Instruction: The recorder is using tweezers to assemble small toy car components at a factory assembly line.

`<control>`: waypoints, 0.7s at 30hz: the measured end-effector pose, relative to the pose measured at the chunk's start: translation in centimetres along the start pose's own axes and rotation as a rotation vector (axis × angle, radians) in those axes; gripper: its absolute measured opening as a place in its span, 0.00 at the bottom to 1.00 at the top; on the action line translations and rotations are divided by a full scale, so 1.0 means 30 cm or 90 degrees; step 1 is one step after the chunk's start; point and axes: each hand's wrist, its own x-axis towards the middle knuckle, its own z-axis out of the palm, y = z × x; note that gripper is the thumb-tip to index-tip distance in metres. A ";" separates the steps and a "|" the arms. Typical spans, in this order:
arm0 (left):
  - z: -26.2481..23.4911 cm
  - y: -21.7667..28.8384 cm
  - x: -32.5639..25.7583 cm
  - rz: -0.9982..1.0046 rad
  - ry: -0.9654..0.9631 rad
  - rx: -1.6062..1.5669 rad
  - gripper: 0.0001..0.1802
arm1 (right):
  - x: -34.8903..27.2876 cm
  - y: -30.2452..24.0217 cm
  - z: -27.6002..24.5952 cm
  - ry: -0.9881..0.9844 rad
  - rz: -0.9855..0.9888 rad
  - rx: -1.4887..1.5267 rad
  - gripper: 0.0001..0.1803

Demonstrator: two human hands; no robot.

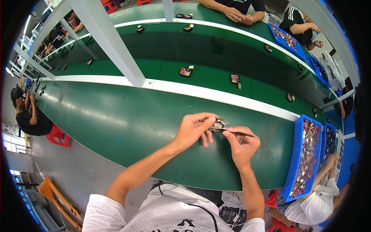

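Above the green tabletop, the left hand pinches a small metallic part by its edges, the grip closed around it. The right hand is closed on a thin dark tool whose tip meets the part. The part seems light, stiff and a little fragile; holding it at the rim looks safest.
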 end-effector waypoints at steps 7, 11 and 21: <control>0.009 -0.001 -0.007 0.020 0.006 0.035 0.18 | -0.004 -0.001 0.000 0.006 0.012 -0.013 0.05; 0.020 0.005 -0.010 0.028 0.030 0.039 0.18 | -0.004 -0.002 0.002 0.012 0.007 -0.035 0.05; 0.007 0.006 -0.010 0.021 0.014 0.053 0.16 | 0.005 -0.009 0.003 -0.008 -0.040 -0.065 0.05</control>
